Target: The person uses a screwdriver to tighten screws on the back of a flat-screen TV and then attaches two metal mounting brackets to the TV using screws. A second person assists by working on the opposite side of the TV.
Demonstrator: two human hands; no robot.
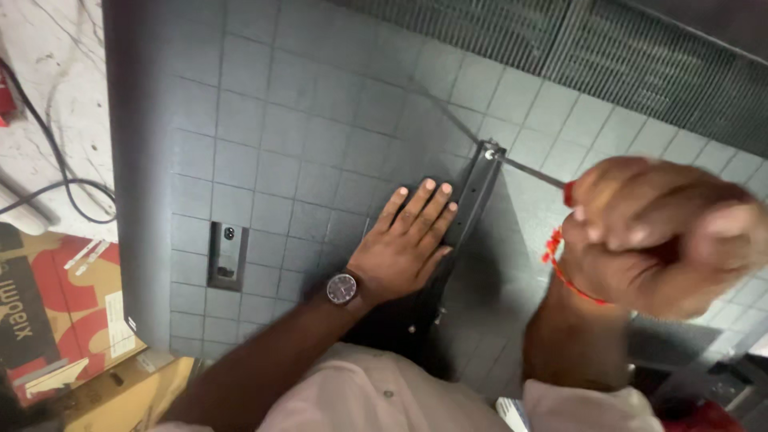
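A large dark grey panel (280, 160) moulded into a grid of small squares fills most of the view, lying flat under the person. The left hand (404, 240) rests on it palm down, fingers straight and together, its grip released; the fingertips lie across a black metal bracket (474, 200) that runs down the panel at a slight slant. A round wristwatch (342, 288) with a dark dial sits on that wrist. The right hand (660, 232) is clenched in a fist around the handle of a screwdriver (532, 172), whose thin metal shaft reaches up and left, its tip at a screw (489, 154) in the top end of the bracket. A red thread band (560, 260) circles the right wrist. Left of the flat hand, a small rectangular recess (228, 254) is cut into the panel, with a screw head showing inside it. Along the upper right edge runs a strip of fine ribbed grille (608, 56). Beyond the panel's left edge lies a pale marbled floor (56, 96) with a black cable (60, 172) looping over it, and below that a red and brown cardboard box (64, 312). Light-coloured shirt sleeves (376, 396) show at the bottom of the view.
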